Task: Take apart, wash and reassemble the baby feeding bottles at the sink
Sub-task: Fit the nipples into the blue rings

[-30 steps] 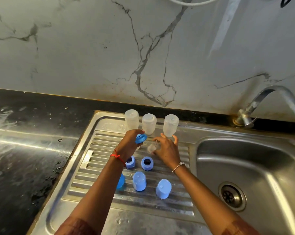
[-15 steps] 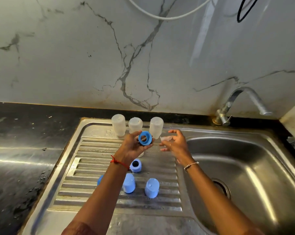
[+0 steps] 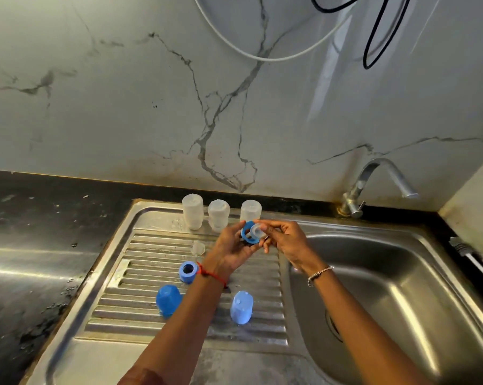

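The left hand (image 3: 232, 251) grips the blue ring (image 3: 245, 235); the right hand (image 3: 287, 240) pinches the clear teat (image 3: 256, 230). Apart half a second ago, teat and ring now touch.

One wide-angle camera rides on the person's head, standing close over the near edge of the sink (image 3: 76, 354). It faces forward and down towards the marble wall (image 3: 110, 107), which fills the upper half. The drainboard (image 3: 140, 276) lies low and central, near enough that the arms (image 3: 187, 323) enter from the bottom edge. The basin (image 3: 401, 290) takes the lower right, the tap (image 3: 373, 176) behind it, the dark tabletop (image 3: 26, 240) at the left.
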